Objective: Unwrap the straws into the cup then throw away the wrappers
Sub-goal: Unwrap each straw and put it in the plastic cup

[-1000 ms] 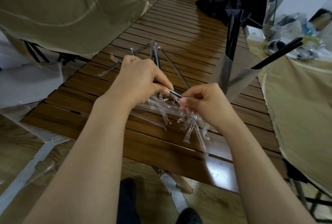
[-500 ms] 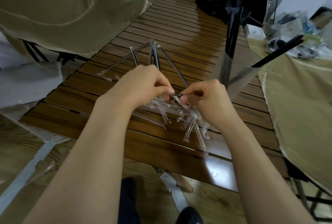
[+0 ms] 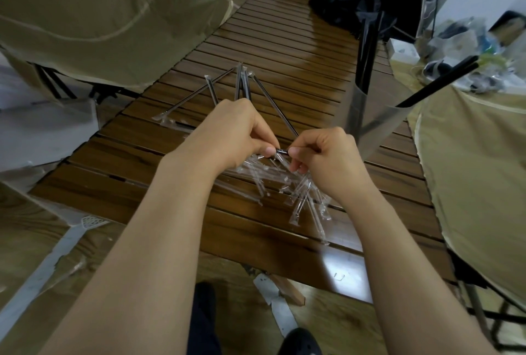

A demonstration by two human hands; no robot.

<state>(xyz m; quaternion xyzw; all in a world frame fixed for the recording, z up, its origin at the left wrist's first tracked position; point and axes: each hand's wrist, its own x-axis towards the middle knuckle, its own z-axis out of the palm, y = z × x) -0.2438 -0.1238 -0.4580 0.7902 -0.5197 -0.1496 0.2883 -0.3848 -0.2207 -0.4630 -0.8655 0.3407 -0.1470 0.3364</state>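
Observation:
A black straw in a clear wrapper (image 3: 282,151) spans the gap between my hands over the slatted wooden table (image 3: 287,50). My left hand (image 3: 232,132) pinches one side of it; my right hand (image 3: 327,159) pinches the wrapper end on the other side. Below my hands lies a heap of empty clear wrappers (image 3: 296,192). Several wrapped straws (image 3: 242,84) fan out on the table beyond my left hand. A clear plastic cup (image 3: 373,124) stands to the right with unwrapped black straws (image 3: 367,50) sticking out of it.
Tan canvas chairs stand at the left (image 3: 94,12) and right (image 3: 478,169) of the table. A black bag (image 3: 338,4) lies at the table's far end. Clutter in plastic (image 3: 466,50) sits at the far right. My feet (image 3: 299,340) show under the near edge.
My hands have shifted a little toward me and to the right, still working the same straw. A wrapped straw near my left hand now lies uncovered on the table.

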